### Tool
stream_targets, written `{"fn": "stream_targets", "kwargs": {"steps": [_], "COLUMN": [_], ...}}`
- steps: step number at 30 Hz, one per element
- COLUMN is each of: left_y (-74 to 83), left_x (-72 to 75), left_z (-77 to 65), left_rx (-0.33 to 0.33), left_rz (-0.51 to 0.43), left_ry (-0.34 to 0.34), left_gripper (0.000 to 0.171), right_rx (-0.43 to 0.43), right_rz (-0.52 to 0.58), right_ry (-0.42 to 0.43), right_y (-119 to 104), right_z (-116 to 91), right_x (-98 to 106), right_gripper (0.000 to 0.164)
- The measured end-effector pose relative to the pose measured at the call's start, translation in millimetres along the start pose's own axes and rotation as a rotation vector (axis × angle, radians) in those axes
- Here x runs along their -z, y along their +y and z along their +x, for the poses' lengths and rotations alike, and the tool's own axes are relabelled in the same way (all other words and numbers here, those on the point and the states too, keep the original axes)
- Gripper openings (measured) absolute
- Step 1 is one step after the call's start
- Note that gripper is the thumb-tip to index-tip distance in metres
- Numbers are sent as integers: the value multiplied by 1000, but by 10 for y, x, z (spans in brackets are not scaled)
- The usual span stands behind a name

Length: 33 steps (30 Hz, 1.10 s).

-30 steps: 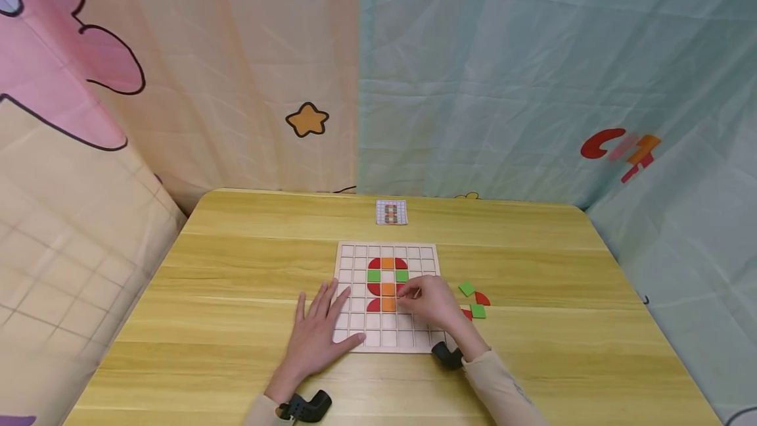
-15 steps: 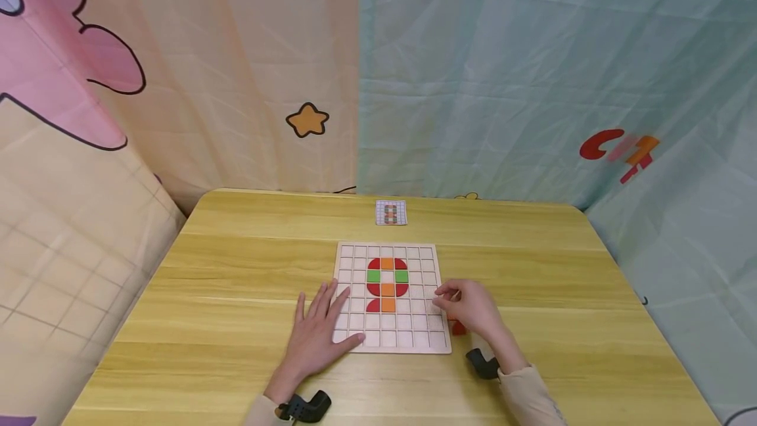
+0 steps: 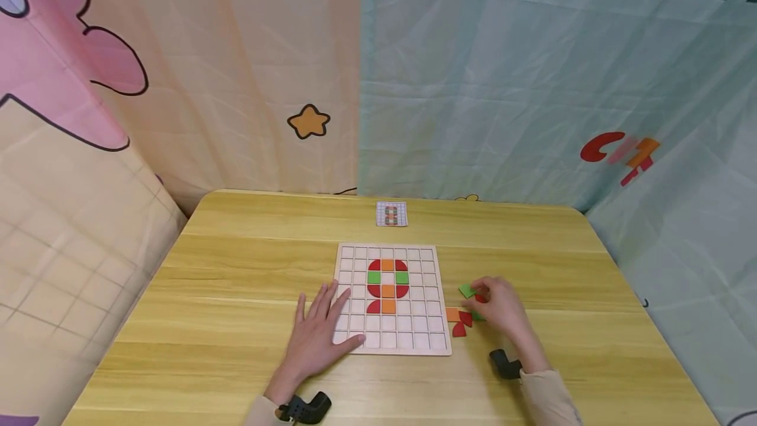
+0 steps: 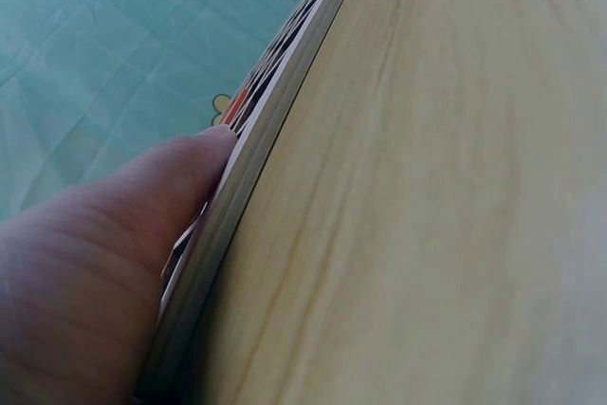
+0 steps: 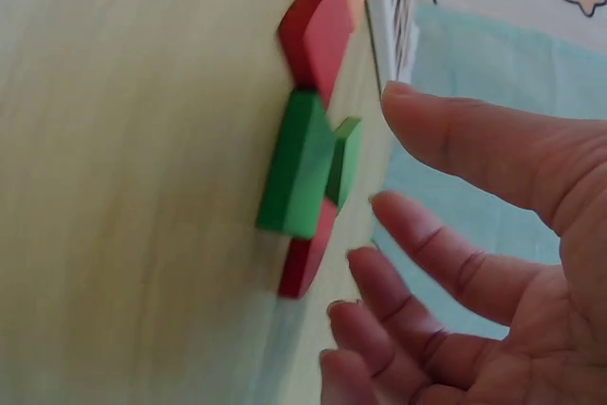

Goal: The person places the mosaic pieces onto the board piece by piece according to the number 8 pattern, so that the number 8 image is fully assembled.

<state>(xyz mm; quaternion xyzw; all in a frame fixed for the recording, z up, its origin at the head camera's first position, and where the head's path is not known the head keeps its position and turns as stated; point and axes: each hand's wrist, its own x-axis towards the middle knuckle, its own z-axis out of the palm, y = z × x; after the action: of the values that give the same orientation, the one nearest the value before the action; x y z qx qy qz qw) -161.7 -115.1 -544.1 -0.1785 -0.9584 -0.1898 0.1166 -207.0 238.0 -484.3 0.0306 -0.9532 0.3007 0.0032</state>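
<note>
A white gridded board (image 3: 422, 340) lies on the table, with red quarter-round, orange square and green square tiles forming a pattern near its middle. My left hand (image 3: 316, 337) rests spread along the board's left side; in the left wrist view its thumb (image 4: 190, 163) lies over the edge. Right of the board, my right hand (image 3: 501, 307) reaches over loose tiles. Its thumb and fingers stand apart around nothing in the right wrist view, beside a green square tile (image 5: 302, 168) and a red quarter-round tile (image 5: 318, 40). Another green tile (image 3: 466, 290) lies by its fingertips.
A loose orange square tile (image 3: 452, 315) and a red tile (image 3: 459, 330) lie against the board's right side. Behind the board is a small printed pattern card (image 3: 391, 213). Curtains (image 3: 473, 84) hang behind the wooden table (image 3: 248, 248).
My right hand has moved right, from the red tile in the board's pattern to the loose tiles beside the board. My left hand has stayed in place.
</note>
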Motion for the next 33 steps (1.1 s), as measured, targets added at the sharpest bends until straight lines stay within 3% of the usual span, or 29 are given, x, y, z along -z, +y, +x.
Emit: {"fn": "stream_targets", "kwargs": {"steps": [8, 24, 33], "left_y": [-5, -36, -23], "left_x": [-9, -51, -47], "left_z": [2, -5, -2], "left_rx": [1, 13, 2], "left_rz": [-6, -6, -6], "left_ry": [3, -14, 7], "left_gripper": [87, 89, 88], "right_rx": [-84, -111, -98], "right_rz": [-54, -16, -70], "right_ry": [-34, -61, -36], "right_y": [52, 101, 101], "right_z": [-30, 22, 29], "right_x": [27, -3, -18], "right_gripper": [46, 29, 27]}}
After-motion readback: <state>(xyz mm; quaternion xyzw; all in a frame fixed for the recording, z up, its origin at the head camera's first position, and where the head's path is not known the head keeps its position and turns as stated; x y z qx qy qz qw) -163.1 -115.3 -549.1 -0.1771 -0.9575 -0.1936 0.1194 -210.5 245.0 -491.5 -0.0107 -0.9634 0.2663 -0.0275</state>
